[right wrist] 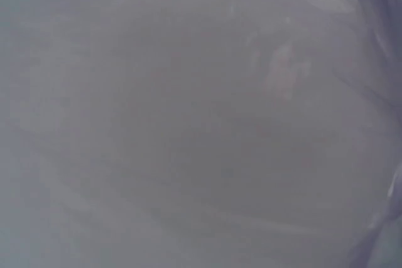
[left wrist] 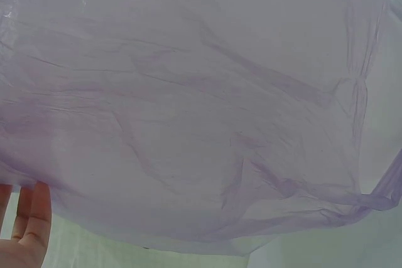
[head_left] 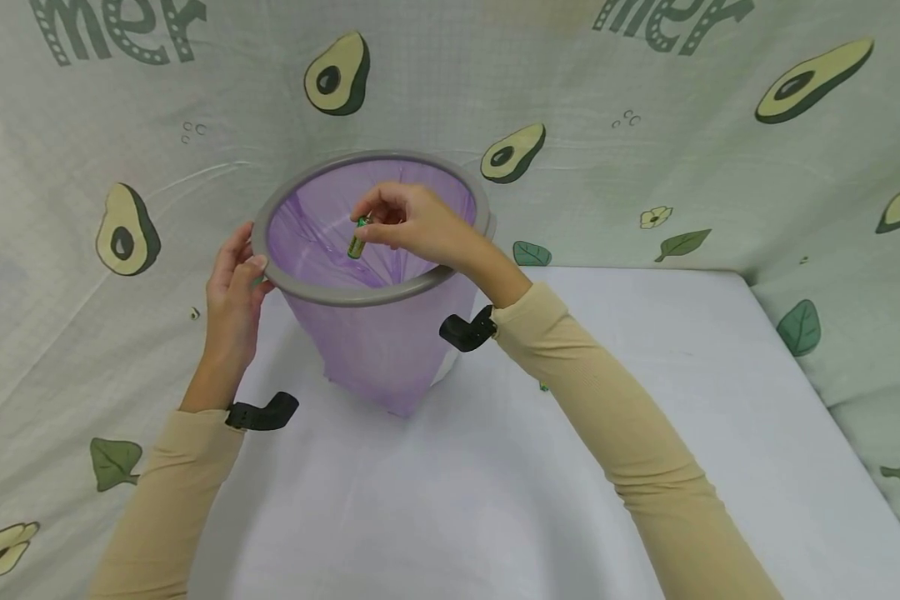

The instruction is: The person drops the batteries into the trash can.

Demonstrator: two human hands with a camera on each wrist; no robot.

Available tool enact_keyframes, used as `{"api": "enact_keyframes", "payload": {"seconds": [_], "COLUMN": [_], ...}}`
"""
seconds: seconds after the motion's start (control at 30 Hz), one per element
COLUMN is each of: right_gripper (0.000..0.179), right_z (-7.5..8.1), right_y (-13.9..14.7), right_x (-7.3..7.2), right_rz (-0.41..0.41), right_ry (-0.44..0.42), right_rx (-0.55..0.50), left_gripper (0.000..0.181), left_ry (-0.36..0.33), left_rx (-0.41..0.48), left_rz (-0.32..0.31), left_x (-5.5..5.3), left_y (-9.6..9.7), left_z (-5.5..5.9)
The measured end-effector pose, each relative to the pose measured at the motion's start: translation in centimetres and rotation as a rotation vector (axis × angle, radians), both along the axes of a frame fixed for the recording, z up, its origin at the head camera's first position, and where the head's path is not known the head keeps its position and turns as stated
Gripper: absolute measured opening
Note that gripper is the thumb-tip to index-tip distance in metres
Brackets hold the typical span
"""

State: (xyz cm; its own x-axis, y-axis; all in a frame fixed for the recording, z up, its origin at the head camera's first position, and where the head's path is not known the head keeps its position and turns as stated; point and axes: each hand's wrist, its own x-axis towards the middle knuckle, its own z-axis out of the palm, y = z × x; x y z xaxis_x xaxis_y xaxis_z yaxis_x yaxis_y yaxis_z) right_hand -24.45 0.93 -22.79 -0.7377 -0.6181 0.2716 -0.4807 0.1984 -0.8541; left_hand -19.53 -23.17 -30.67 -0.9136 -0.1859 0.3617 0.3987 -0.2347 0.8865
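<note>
A trash bin with a grey rim (head_left: 330,296) stands on the table, lined with a translucent purple bag (head_left: 390,350). Over its opening, my right hand (head_left: 412,221) pinches a small green battery (head_left: 356,242) between thumb and fingers, the battery tilted downward. My left hand (head_left: 232,292) holds the bin's rim at the left, thumb by the rim and fingers along the outside. Fingers of the left hand (left wrist: 28,224) show beside the bag's outer side in the left wrist view. Blurred purple bag film (right wrist: 201,117) fills the right wrist view, with the right hand out of it.
The table (head_left: 420,500) has a white cover. Behind and beside it hangs a pale cloth (head_left: 570,67) printed with avocados and leaves. A small green thing (head_left: 543,386) lies on the table, partly hidden by the right sleeve.
</note>
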Motion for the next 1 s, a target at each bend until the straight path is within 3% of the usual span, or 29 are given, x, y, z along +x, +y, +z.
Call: {"api": "enact_keyframes", "payload": {"seconds": [0.33, 0.63, 0.83, 1.0], "right_gripper": [0.018, 0.016, 0.023, 0.021], "right_z": [-0.10, -0.59, -0.45, -0.34], "right_y": [0.00, 0.35, 0.46, 0.28], "right_x": [0.25, -0.11, -0.17, -0.23], "right_rz": [-0.019, -0.086, -0.010, 0.014], "right_ry": [0.027, -0.033, -0.017, -0.046], "right_rx": [0.027, 0.037, 0.153, 0.147], "left_gripper": [0.048, 0.050, 0.049, 0.049], "left_ry": [0.013, 0.005, 0.005, 0.007], "left_rx": [-0.018, -0.014, -0.034, -0.032], "left_rz": [0.006, -0.004, -0.004, -0.007], "left_x": [0.04, 0.15, 0.15, 0.07], "left_y": [-0.17, 0.04, -0.08, -0.18], "left_z": [0.00, -0.08, -0.21, -0.18]}}
